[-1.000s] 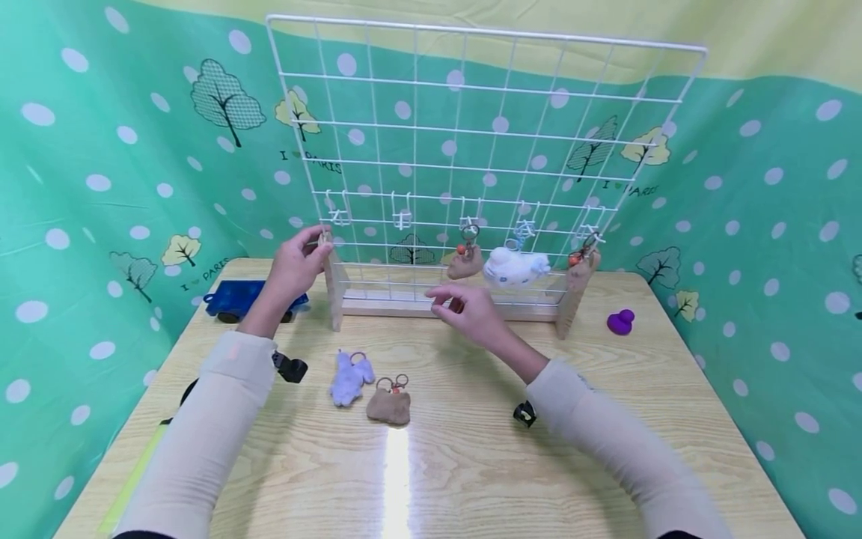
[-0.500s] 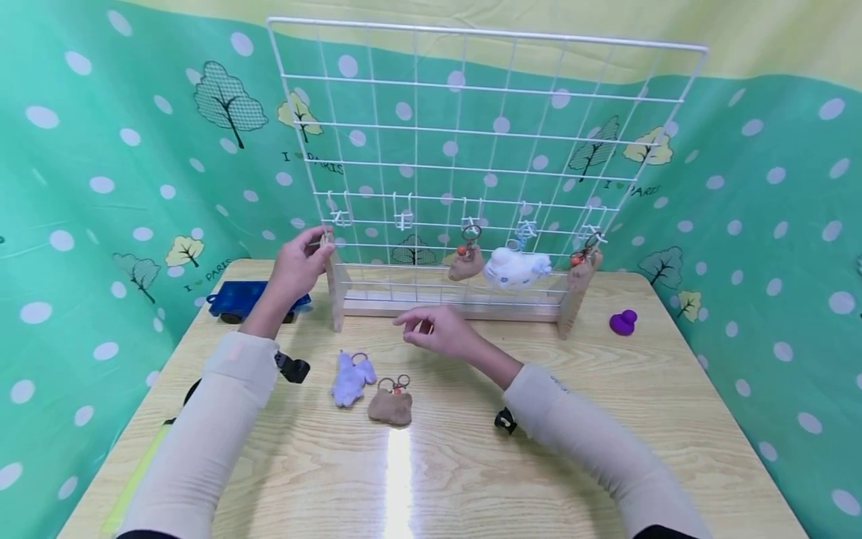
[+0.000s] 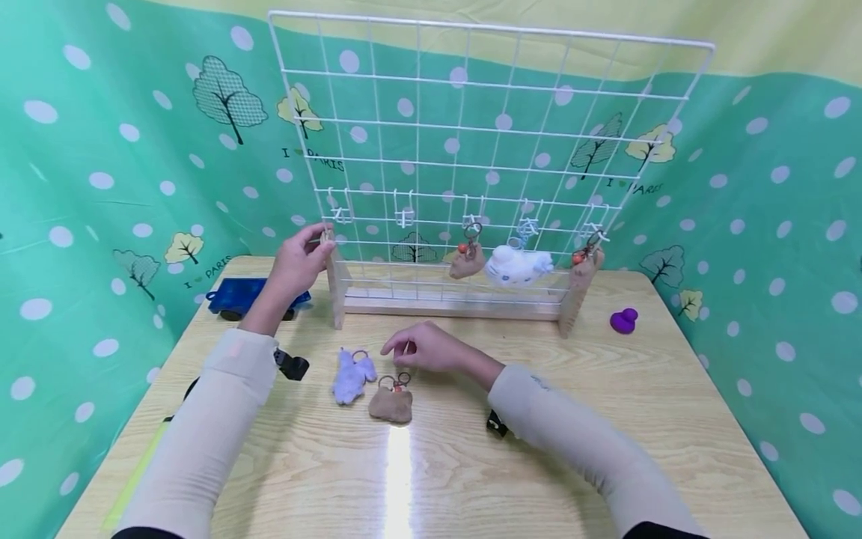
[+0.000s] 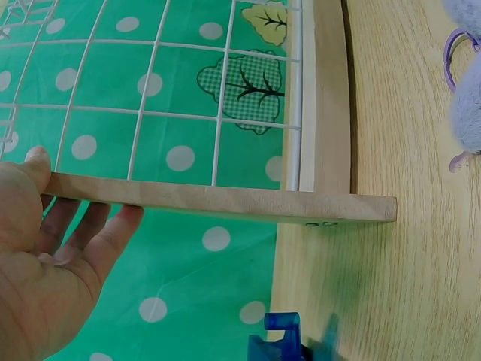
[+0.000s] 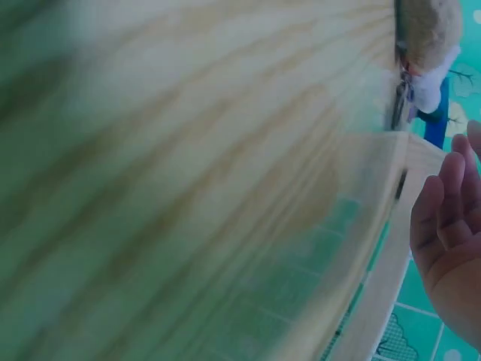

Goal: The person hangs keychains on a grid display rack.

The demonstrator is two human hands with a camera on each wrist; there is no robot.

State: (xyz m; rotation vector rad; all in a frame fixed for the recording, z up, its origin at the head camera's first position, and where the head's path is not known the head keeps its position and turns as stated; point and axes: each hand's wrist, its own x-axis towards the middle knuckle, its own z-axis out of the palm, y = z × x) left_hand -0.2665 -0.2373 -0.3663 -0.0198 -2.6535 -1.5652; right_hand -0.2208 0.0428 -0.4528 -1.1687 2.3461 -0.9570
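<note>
My left hand point(image 3: 301, 262) grips the left wooden upright point(image 4: 225, 199) of a white wire grid rack point(image 3: 491, 28), thumb on one side and fingers on the other. With fingers loosely bent and nothing held, my right hand point(image 3: 426, 348) hovers low over the table, just above the rings of a brown plush keychain point(image 3: 391, 406). Beside that keychain lies a lavender plush keychain point(image 3: 349, 380). A small brown keychain point(image 3: 466, 263), a white plush keychain point(image 3: 515, 267) and another brown keychain point(image 3: 584, 273) hang from rack hooks. Two left hooks point(image 3: 404, 217) are bare.
A blue toy truck point(image 3: 239, 297) stands behind my left forearm. On the right is a small purple knobbed object point(image 3: 623, 321). A yellow-green item point(image 3: 138, 471) lies along the table's left edge. Patterned green cloth surrounds the table at back and sides.
My right hand has moved left and toward me, from in front of the rack's base to beside the two keychains on the table. My left hand keeps its grip in place.
</note>
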